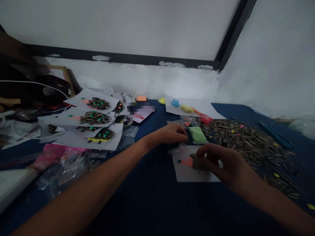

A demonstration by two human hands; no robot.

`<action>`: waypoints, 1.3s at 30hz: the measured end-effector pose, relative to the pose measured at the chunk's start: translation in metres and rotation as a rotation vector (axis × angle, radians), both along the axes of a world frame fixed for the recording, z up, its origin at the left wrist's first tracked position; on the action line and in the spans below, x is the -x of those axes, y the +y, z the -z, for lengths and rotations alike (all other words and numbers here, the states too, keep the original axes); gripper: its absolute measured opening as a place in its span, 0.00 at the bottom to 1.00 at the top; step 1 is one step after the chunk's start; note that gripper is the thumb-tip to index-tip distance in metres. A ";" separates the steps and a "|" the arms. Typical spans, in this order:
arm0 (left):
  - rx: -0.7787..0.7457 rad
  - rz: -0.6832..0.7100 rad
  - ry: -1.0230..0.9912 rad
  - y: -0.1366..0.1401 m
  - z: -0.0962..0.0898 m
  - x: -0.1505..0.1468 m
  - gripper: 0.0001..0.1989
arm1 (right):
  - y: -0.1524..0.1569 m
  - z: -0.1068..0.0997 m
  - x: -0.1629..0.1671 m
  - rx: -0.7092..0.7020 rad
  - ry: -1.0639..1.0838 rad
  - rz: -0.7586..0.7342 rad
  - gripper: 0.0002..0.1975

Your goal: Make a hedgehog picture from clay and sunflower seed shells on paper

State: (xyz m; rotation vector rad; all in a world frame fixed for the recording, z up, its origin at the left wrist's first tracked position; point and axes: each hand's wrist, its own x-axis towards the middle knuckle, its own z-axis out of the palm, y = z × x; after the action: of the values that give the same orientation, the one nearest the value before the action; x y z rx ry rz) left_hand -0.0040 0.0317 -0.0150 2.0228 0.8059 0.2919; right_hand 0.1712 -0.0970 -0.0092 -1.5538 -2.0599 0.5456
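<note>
A small white paper (182,172) lies on the blue table, bearing an orange clay shape (188,162) with a dark tip and a grey-brown body beside it. My right hand (223,162) is over this paper, thumb and fingers pinched together at the body; what they hold, if anything, is hidden. Farther back, my left hand (172,133) has its fingers curled in, close to a clear plastic bag and a light green clay pack (198,135). Its fingertips hide whatever may be in them. Striped sunflower seeds (246,141) are heaped to the right.
Papers with seed-and-clay figures (98,118) are stacked at the left. Crumpled plastic bags (66,167) lie before them. A phone (142,114) sits at the back. Blue and yellow clay packs (187,108) rest on another sheet, near a red pack (205,119).
</note>
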 end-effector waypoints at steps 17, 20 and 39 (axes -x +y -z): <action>0.030 -0.004 -0.027 0.004 0.010 -0.002 0.08 | -0.003 -0.005 0.004 -0.032 -0.047 0.023 0.08; 0.022 -0.010 -0.022 0.003 0.010 -0.002 0.09 | -0.002 -0.004 0.003 -0.038 -0.054 -0.011 0.10; 0.027 -0.010 -0.060 0.005 0.014 -0.004 0.09 | 0.002 0.010 0.008 -0.182 -0.114 -0.097 0.11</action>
State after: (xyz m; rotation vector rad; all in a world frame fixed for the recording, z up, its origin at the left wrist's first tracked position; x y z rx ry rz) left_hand 0.0004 0.0371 -0.0294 1.9759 0.7782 0.3443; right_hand 0.1635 -0.0947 -0.0189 -1.4148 -2.2122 0.2996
